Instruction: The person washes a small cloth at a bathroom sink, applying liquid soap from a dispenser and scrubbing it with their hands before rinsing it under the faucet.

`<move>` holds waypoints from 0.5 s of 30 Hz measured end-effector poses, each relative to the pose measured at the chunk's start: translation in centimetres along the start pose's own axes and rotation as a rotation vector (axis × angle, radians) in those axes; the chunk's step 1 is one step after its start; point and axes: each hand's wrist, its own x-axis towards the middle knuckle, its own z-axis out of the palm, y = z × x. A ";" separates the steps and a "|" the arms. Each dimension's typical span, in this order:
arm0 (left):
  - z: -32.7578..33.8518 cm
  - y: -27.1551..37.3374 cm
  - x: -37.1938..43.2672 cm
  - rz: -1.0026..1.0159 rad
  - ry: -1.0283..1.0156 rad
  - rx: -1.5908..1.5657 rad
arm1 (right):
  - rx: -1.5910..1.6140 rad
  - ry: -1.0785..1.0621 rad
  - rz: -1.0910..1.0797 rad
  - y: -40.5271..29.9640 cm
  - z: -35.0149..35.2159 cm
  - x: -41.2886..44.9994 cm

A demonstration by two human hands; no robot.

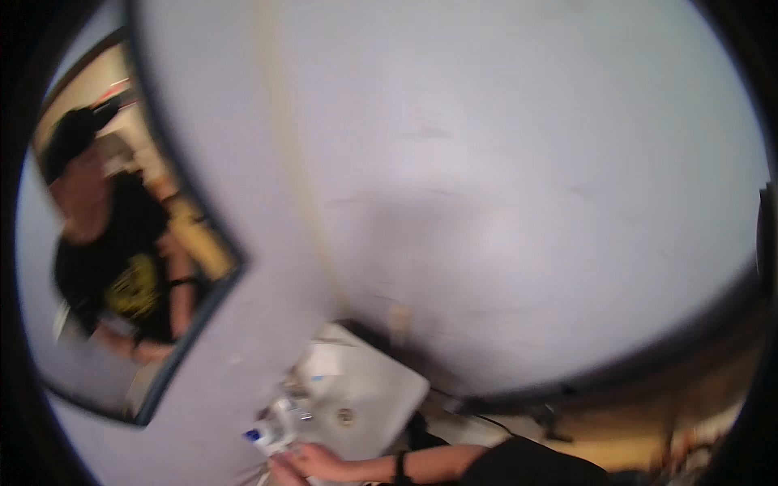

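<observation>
My right hand [319, 460] reaches in from the right at the bottom of the view, with a dark band on its wrist. Close against it is a part of my left hand [285, 472], mostly cut off by the lower edge. Both are blurred, and whether anything is between the fingers cannot be made out. Just beyond them is a white item with a blue end [253, 434], possibly a bottle or tube. Beside the hands lies a white washbasin [377, 389] with a round drain [345, 417]. A metal tap [298, 408] stands at its wall side.
A dark-framed mirror [200, 346] hangs at left and reflects a person in a cap and dark T-shirt. A pale wall [516, 152] fills most of the view, with a yellowish vertical strip [292, 158]. Blurred brownish floor [632, 419] shows at lower right.
</observation>
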 end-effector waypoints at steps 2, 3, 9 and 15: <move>1.0 3.2 1.1 -0.177 -0.067 -0.284 | -0.227 -0.152 -0.103 -4.1 1.6 0.4; 1.3 4.3 1.2 -0.217 -0.104 -0.335 | -0.320 -0.198 -0.026 -4.9 2.0 0.5; -0.1 6.7 2.3 -0.276 -0.317 -0.388 | -0.186 0.422 -0.058 -2.1 3.5 1.9; 0.0 6.3 -1.0 -0.405 -0.588 -0.365 | -0.183 0.627 0.036 -2.7 4.9 -3.7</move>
